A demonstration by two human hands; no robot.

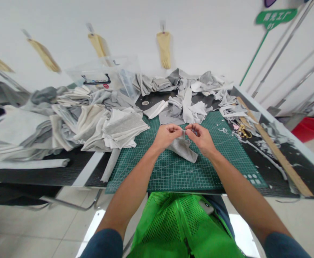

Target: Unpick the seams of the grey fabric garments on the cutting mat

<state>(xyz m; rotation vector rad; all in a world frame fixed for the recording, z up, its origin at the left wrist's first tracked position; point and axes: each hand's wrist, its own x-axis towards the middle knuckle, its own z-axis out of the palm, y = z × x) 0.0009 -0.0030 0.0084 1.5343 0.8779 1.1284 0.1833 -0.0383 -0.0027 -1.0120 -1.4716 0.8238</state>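
Pinching the gray cloth [184,149] between thumb and fingers, the left hand [170,136] is closing on its top edge, while the right hand [200,138] is gripping the same edge just beside it and is also holding a small dark tool [193,127], too blurred to name. The gray cloth is hanging from both grips above the middle of the green cutting mat [173,177], which is lying on the black table [306,177]. White grid lines are covering the mat, but its small markings are too fine to read. On the left, a heap of gray and cream cloths [92,125] is spreading in front of a clear plastic box [128,77]; the box is showing blurred lettering and a round red sticker [106,86] whose print is not legible. More scraps [187,105] are lying behind the mat, near a small ring [145,103]. On the right, gold-handled scissors [244,132] are resting among trimmings beside a long wooden ruler [283,159]. A green sign [276,16] is standing by the wall, displaying white Chinese characters that seem to be reading "阳光工厂", with "01" beneath. Yellow gloves [164,50] are hanging on the wall, and a red bucket [311,127] is sitting beyond the table's right side.
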